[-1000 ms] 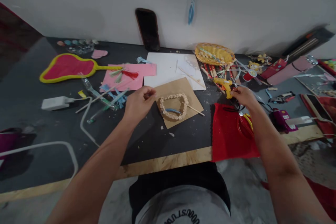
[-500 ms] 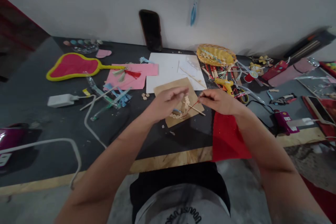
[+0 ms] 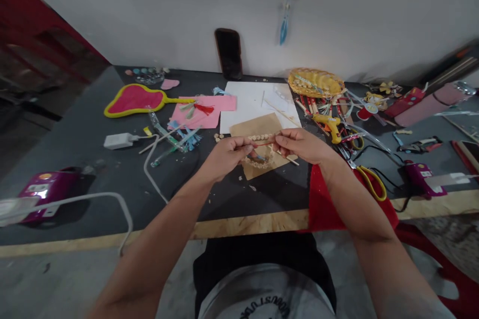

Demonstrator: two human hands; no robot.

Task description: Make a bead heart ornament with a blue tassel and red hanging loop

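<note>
A thin red cord [image 3: 264,144] runs between my hands over the work paper. My left hand [image 3: 232,152] pinches one end of it between thumb and fingers. The other end is pinched in my right hand [image 3: 299,143]. Just below and behind the cord lies a ring of cream flower beads [image 3: 258,163], partly hidden by my fingers. Under it is a sheet of brown paper [image 3: 258,123], and a thin wooden stick [image 3: 292,160] pokes out to the right.
A yellow glue gun [image 3: 329,124], yellow-handled scissors [image 3: 372,183] and a wicker basket [image 3: 316,83] are on the right. Leftward lie a pink-and-yellow fan shape [image 3: 134,100], tassels [image 3: 198,109] and a white plug [image 3: 120,140]. Red felt [image 3: 325,204] hangs over the front edge.
My left hand has gone from loosely curved above the bead ring to pinching the red cord. My hands are level with the cord stretched between them. The view has shifted left.
</note>
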